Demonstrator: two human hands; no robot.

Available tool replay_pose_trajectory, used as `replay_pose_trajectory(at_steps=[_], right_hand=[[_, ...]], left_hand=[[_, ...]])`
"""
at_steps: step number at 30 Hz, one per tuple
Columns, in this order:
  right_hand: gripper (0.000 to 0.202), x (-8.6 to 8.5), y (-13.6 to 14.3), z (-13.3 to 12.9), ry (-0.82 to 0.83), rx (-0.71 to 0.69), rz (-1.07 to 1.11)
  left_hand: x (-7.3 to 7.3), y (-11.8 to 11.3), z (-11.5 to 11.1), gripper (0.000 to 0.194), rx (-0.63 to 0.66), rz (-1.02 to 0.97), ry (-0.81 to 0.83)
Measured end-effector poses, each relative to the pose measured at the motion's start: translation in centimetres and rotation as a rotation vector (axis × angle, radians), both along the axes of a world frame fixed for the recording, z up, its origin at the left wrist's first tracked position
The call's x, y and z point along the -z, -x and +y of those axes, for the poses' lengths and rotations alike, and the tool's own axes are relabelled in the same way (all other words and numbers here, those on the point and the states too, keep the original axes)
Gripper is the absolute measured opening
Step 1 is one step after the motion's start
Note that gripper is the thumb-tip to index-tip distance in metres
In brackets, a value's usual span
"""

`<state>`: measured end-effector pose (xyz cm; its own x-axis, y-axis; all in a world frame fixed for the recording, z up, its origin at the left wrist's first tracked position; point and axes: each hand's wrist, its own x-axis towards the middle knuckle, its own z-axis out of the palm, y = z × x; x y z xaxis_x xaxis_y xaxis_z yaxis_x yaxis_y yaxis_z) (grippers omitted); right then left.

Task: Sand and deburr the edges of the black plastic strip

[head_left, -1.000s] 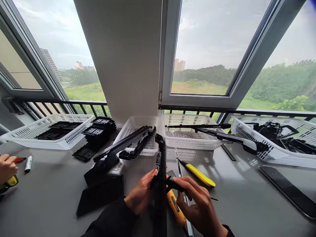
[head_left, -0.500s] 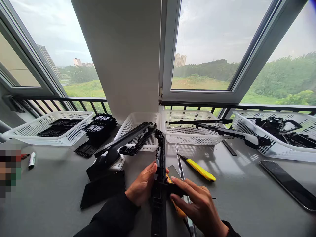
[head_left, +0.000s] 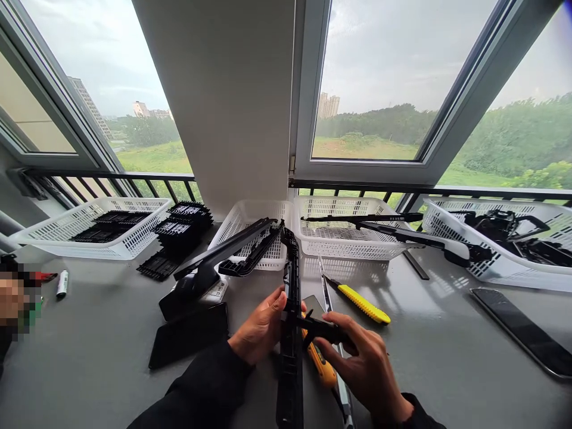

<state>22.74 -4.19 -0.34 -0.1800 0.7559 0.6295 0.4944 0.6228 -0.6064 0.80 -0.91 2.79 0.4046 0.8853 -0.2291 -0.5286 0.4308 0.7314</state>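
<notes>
My left hand point(head_left: 261, 326) is closed around a long, narrow black plastic part point(head_left: 290, 369) with ribs and slots along it. That part points away from me, its far end close to a white basket. On its right side, my right hand point(head_left: 364, 357) pinches a small black piece point(head_left: 324, 329) between thumb and fingers. The small piece sticks out sideways against the long part; whether the two are joined I cannot tell. Below my right fingers lie an orange-handled tool point(head_left: 326, 372) and a thin metal strip point(head_left: 345, 396).
A yellow utility knife point(head_left: 364, 304) lies to the right, with a phone point(head_left: 522, 328) farther over. White baskets point(head_left: 344, 247) holding black parts line the back. A black slab point(head_left: 190, 335), a stack of black parts point(head_left: 183, 229) and a co-worker's hand point(head_left: 11, 298) are to the left.
My right fingers have curled more around the small black piece, which shows a hooked edge now. At far left more of the co-worker's hand has come into view. The left hand keeps its hold.
</notes>
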Motion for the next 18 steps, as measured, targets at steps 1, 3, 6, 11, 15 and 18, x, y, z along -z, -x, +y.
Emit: replay_pose_trajectory(at_steps=[1,3,6,11,15,18], right_hand=[[0.016,0.1,0.0,-0.2,0.015,0.03,0.03],[0.011,0.2,0.2,-0.8,-0.001,0.074,0.072],[0.015,-0.2,0.7,-1.7,-0.139,0.03,0.036],[0.023,-1.6,1.3,-2.3,-0.28,-0.017,-0.045],[0.021,-2.0,0.5,-2.2,-0.272,-0.007,-0.069],[0.022,-1.9,0.0,-2.2,-0.252,-0.01,-0.085]], left_hand=[[-0.1,0.0,0.0,0.058,-0.003,0.0,-0.001],[-0.2,0.1,0.1,0.06,-0.007,0.0,-0.001],[-0.3,0.3,0.3,0.061,-0.009,0.0,0.005],[-0.2,0.6,0.6,0.06,-0.044,0.007,0.022],[0.0,0.8,0.8,0.059,-0.089,0.003,0.021],[0.0,1.0,0.9,0.058,-0.074,0.013,0.015]])
